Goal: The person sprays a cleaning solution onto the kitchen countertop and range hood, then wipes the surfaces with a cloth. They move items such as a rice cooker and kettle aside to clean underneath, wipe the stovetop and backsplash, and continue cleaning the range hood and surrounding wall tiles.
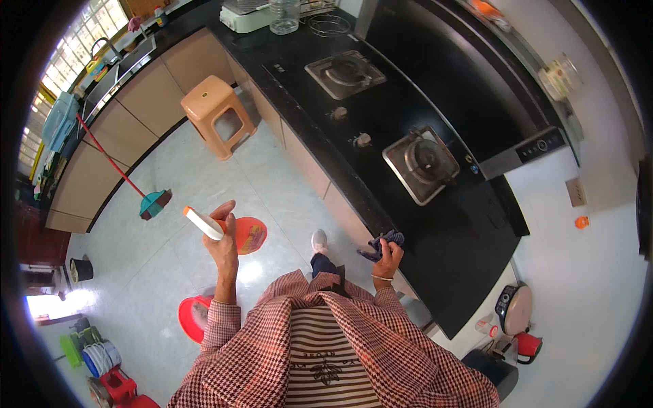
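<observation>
My left hand [223, 239] grips an orange spray bottle [246, 235] with a white trigger head, held over the tiled floor. Its label bears writing. In my right hand [388, 257] is a crumpled dark blue cloth [380, 244], at the front edge of the black countertop [433, 255]. The gas stove's nearer burner [424, 159] and farther burner [349, 71] lie beyond the cloth, each in a square metal tray. Two control knobs [362, 139] stand between the burners and the counter's front edge.
A tan plastic stool [211, 97] stands by the cabinets. A broom [154, 204] leans on the sink counter. A red basin [190, 319] is on the floor at left. Behind the stove rises a black range hood [459, 76]. A green appliance [245, 18] and clear plastic container stand at the far corner.
</observation>
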